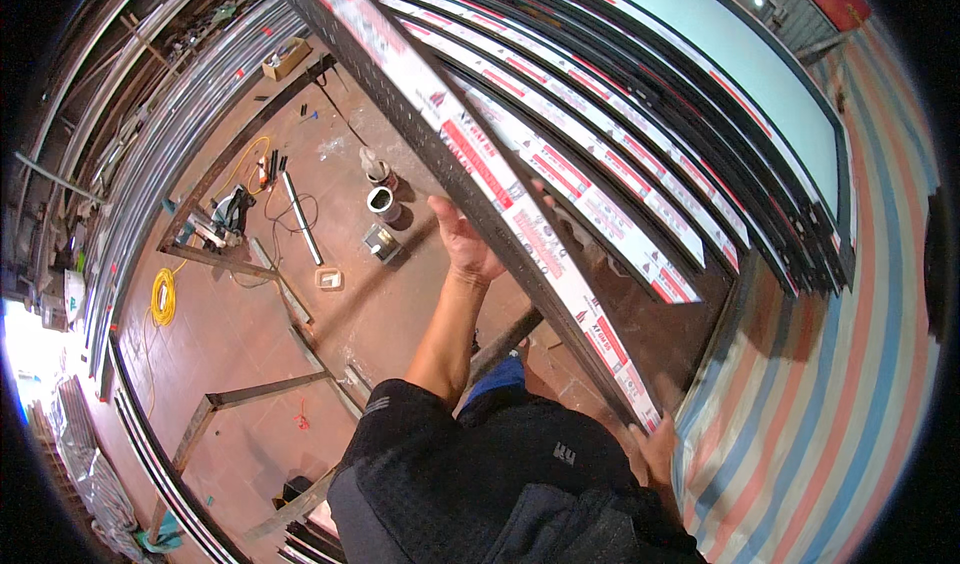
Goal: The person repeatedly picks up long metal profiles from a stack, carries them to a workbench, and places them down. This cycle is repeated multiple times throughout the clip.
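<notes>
A long dark metal profile [520, 229], faced with white-and-red printed protective film, slants across the view from the top toward the lower right. Under its middle, my left hand [468, 244] holds it, thumb up on the near side and fingertips showing past the far edge. My right hand [655, 449] is closed around its lower end, with part of the fingers hidden behind it. Several similar film-covered profiles [610, 226] lean side by side just beyond, to the right of the held one.
Glass-like pale panels [740, 44] stand at the back right, beside a striped sheet [800, 404]. On the brown floor are a white-rimmed can [383, 202], a metal box [380, 244], a yellow cable coil [163, 297] and angled metal frames [265, 392]. Long bars [180, 134] line the left.
</notes>
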A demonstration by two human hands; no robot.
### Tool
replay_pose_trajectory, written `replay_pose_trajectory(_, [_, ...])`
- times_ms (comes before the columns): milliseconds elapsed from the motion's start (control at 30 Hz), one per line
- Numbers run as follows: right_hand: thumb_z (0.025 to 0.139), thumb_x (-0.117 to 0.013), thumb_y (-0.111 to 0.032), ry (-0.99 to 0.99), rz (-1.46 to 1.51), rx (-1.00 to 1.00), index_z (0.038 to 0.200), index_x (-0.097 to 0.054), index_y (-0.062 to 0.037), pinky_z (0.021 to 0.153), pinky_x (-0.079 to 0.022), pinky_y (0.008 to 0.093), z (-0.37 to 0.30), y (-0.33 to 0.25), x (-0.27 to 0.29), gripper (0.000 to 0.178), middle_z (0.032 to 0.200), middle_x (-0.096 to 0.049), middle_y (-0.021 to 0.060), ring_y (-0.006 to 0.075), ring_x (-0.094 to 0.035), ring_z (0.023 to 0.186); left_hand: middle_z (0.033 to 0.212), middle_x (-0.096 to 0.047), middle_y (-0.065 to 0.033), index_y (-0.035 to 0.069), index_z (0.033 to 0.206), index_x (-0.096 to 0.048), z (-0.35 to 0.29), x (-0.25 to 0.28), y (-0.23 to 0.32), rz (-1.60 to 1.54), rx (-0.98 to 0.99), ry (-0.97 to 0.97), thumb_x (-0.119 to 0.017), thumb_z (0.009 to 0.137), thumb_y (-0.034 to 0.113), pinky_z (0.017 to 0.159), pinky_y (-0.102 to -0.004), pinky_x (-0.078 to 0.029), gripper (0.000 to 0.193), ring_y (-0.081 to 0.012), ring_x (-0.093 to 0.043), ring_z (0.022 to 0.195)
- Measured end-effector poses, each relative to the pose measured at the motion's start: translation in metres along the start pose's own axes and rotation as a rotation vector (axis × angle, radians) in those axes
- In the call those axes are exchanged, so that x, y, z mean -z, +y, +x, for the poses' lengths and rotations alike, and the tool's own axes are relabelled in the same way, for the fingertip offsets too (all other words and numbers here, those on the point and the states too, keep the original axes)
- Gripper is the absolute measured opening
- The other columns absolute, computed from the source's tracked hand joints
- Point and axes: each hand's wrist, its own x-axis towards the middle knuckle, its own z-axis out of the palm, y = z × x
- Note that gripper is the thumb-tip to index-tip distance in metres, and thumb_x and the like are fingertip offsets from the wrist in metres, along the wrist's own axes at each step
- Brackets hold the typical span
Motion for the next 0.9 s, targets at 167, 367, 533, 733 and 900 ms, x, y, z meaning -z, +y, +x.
replay_pose_trajectory(167, [0.075,-0.089,-0.035,-0.058,0.355,-0.198,0.145,-0.047,0.0034,0.106,-0.047,0.0470,-0.001,-0.022,-0.070,0.090,0.137,-0.059,0.0283,0.0424,-0.057,0.128,0.150,-0.049,-0.0266,0.003,0.156,-0.036,-0.010,-0.100,-0.032,0.130,-0.047,-0.281,-0.055,0.078,0.091,0.107,-0.0573,-0.051,0.120,-0.0437,-0.053,0.135])
replay_pose_trajectory(367, [0.093,-0.071,-0.037,0.325,0.707,-0.109,0.145,-0.053,0.0000,0.114,-0.041,0.0459,-0.105,-0.035,-0.118,0.067,0.145,-0.056,0.0275,0.0433,-0.051,0.137,0.134,-0.056,-0.0251,-0.002,0.142,-0.048,-0.040,-0.181,-0.096,0.307,-0.082,-0.373,-0.061,0.084,0.068,0.100,-0.0566,-0.049,0.092,-0.0413,-0.060,0.115])
replay_pose_trajectory(533, [0.095,-0.075,-0.038,0.324,0.857,-0.636,0.139,-0.061,-0.0013,0.098,-0.053,0.0393,-0.320,0.012,-0.220,0.058,0.134,-0.068,0.0205,0.0318,-0.068,0.119,0.119,-0.063,-0.0243,-0.006,0.136,-0.051,-0.125,-0.261,-0.206,0.449,-0.067,-0.631,-0.059,0.085,0.055,0.094,-0.0555,-0.054,0.080,-0.0413,-0.067,0.103])
replay_pose_trajectory(733, [0.093,-0.070,-0.050,0.535,1.004,-1.602,0.130,-0.067,0.0002,0.091,-0.054,0.0403,-0.637,0.014,-0.380,0.063,0.115,-0.076,0.0137,0.0285,-0.071,0.104,0.114,-0.063,-0.0207,-0.003,0.144,-0.045,-0.231,-0.330,-0.300,0.325,-0.012,-0.805,-0.080,0.077,0.031,0.084,-0.0444,-0.064,0.083,-0.0301,-0.070,0.092])
replay_pose_trajectory(900, [0.099,-0.065,-0.038,1.220,1.641,-2.066,0.123,-0.064,-0.0098,0.042,-0.038,0.0285,-0.750,-0.098,-0.434,0.037,0.083,-0.062,0.0065,0.0172,-0.056,0.057,0.111,-0.063,-0.0232,-0.006,0.143,-0.041,-0.300,-0.354,-0.379,0.228,-0.056,-0.882,-0.083,0.079,0.030,0.079,-0.0457,-0.062,0.083,-0.0327,-0.069,0.085])
